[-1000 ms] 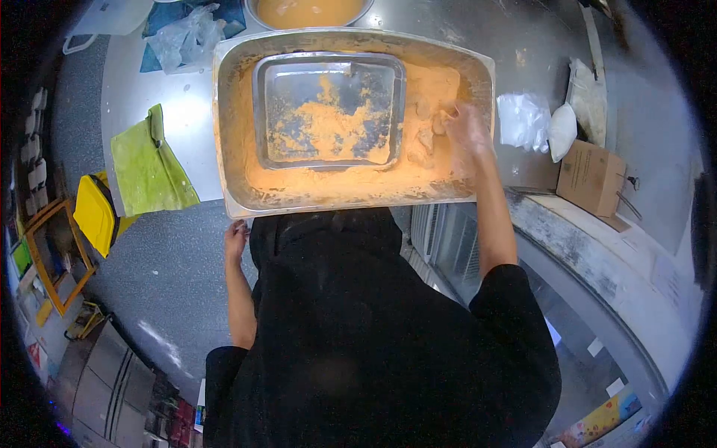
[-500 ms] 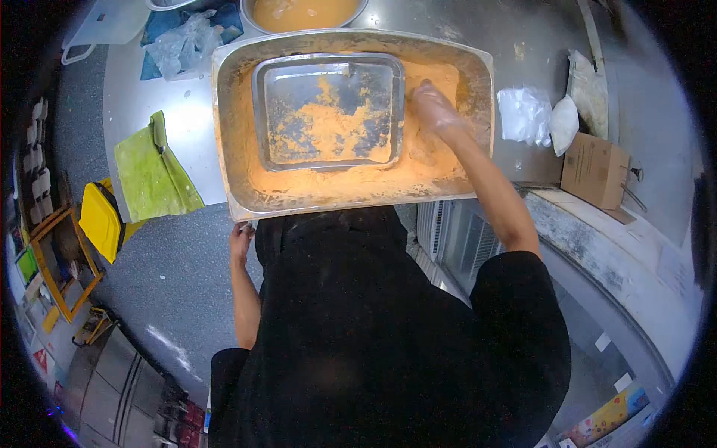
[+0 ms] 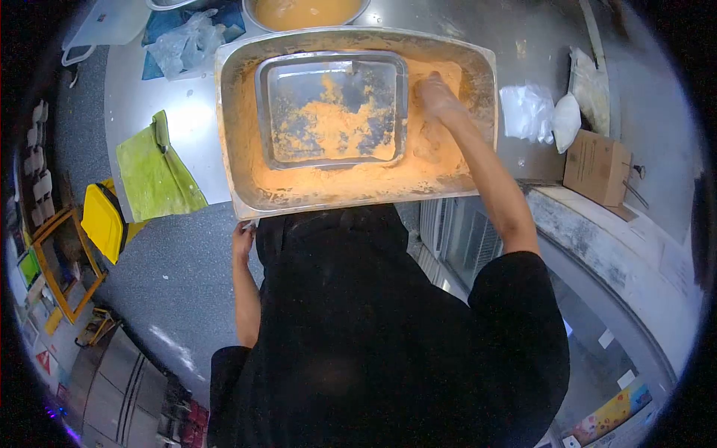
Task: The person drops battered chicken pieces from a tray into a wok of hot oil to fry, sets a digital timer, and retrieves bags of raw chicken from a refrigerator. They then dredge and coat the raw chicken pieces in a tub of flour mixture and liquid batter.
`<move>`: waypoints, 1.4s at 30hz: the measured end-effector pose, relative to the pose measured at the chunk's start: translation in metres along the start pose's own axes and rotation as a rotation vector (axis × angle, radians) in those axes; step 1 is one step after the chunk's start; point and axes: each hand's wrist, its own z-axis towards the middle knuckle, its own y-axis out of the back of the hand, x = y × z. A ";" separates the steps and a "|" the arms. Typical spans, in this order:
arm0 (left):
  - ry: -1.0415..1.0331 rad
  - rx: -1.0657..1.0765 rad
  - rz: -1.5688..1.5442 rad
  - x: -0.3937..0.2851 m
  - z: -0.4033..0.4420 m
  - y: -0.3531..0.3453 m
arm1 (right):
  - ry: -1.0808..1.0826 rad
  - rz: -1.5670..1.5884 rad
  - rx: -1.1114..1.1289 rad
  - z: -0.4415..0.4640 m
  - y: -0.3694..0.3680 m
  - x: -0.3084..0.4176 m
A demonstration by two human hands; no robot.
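Observation:
Orange powder (image 3: 287, 178) lies in a large, deep metal tub (image 3: 358, 200). On the powder in the tub stands a smaller rectangular tray (image 3: 405, 112), its see-through or shiny base dusted with the same powder. My right hand (image 3: 439, 98), which seems to wear a thin clear glove, is down in the powder just right of the tray. Its fingers are coated and partly hidden, and whether they hold anything does not show. Below the tub's near left corner is my left hand (image 3: 243, 233), fingers curled, with something small and pale at the fingertips.
Behind the tub stands a bowl of orange-yellow liquid (image 3: 306, 13). A green cloth (image 3: 158, 172) hangs over the left table edge, near a yellow lid (image 3: 103, 222). Crumpled plastic bags (image 3: 187, 46) lie back left. Clear plastic (image 3: 526, 113) and a cardboard box (image 3: 595, 170) are at right.
My right hand has shifted slightly up and away from me within the powder. The left hand keeps its place by the tub's corner, and the tray has not moved within the tub.

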 end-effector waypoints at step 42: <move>0.004 0.012 0.042 0.002 0.009 0.017 | 0.033 0.024 -0.434 -0.030 -0.028 -0.058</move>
